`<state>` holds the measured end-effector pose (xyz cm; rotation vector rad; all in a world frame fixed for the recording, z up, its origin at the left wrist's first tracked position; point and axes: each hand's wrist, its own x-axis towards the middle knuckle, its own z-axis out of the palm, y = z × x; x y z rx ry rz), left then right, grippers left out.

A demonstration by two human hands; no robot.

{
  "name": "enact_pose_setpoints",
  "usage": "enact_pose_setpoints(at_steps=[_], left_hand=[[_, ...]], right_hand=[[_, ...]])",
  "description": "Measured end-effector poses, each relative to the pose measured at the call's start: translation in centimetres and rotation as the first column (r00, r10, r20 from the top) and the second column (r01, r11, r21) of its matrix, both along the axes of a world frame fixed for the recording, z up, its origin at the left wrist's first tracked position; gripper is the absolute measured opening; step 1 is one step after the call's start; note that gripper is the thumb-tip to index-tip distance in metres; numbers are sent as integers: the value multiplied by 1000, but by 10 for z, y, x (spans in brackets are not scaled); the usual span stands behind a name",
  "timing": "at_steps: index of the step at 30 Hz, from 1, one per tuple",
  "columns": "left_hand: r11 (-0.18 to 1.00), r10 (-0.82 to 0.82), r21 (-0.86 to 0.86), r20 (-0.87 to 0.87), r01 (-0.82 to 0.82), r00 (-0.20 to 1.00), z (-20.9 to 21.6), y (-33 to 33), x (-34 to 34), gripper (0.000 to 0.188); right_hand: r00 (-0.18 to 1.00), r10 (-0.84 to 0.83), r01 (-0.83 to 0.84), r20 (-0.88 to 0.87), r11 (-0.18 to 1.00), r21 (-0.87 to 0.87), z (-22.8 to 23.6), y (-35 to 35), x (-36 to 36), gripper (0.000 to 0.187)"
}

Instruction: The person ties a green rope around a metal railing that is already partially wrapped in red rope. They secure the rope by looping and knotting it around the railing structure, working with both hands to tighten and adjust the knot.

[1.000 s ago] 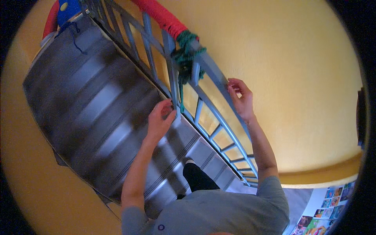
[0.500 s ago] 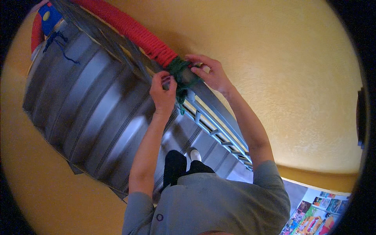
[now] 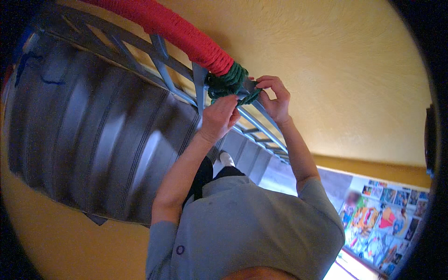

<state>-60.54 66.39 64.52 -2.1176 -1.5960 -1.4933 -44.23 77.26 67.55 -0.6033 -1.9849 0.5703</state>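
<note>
Red cord (image 3: 186, 42) is wound tightly around a metal stair handrail (image 3: 275, 128). Just below where the red ends, thick green cord (image 3: 228, 83) is bunched around the same rail. A length of this green cord stretches between my two hands. My left hand (image 3: 220, 117) is closed on it beneath the bundle, its fingertips partly hidden behind the back of the hand. On the wall side of the rail, my right hand (image 3: 276, 99) pinches the cord between thumb and fingers.
Dark ribbed stairs (image 3: 88, 135) curve away to the left, with a dark blue cord (image 3: 30, 58) lying on one. Metal railing bars (image 3: 161, 70) stand under the handrail. A yellow wall (image 3: 345, 84) rises on the right. Colourful pictures (image 3: 387, 219) cover a surface at lower right.
My view has shifted, so the rail sits further right. Both hands moved below the green bundle, and a taut green strand now spans between them.
</note>
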Motion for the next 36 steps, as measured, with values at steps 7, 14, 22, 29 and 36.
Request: enact_pose_setpoints(at_steps=[7,14,22,29,36], left_hand=[[964,-59,-258,23,63,998,17,-25,-15,26],[733,41,-680,18,-18,999,22,-12,-16,70],[774,90,-633,80,-19,993,-3,33,-15,34],[784,5,-617,-112,-74,994,-26,38,-22,27],[799,-225,-574,-9,179,974,-22,21,-57,23]], right_hand=[[981,-164,187,103,942,-281,0,-37,-13,26],[975,-199,223,103,828,-515,-2,-26,-12,19],[995,-100,78,11,699,-710,-4,15,-13,21],[978,-4,158,210,674,-722,-13,37,-25,20],[986,136,-10,96,622,-783,-16,60,-38,24]])
